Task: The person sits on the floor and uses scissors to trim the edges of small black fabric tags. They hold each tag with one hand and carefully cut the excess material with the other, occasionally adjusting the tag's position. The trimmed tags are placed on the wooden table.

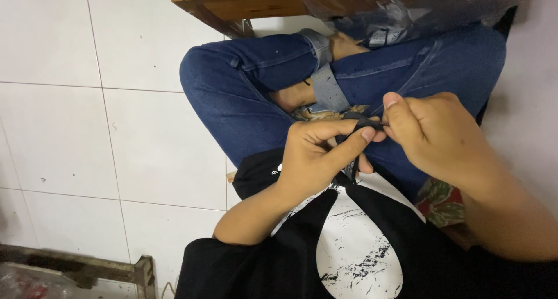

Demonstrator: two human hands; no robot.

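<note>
A thin black strip [365,124] of soft cloth sits pinched between both hands, above the person's lap. The left hand [317,156] bends its fingers tight around it, thumb pressed on top. The right hand [433,130] nips the other end with closed fingers. Most of the strip is hidden by fingers. Below are smooth blue jeans [244,95] and a black shirt [349,252] with a cracked white print.

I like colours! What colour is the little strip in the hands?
Black strip, seen in the head view.
</note>
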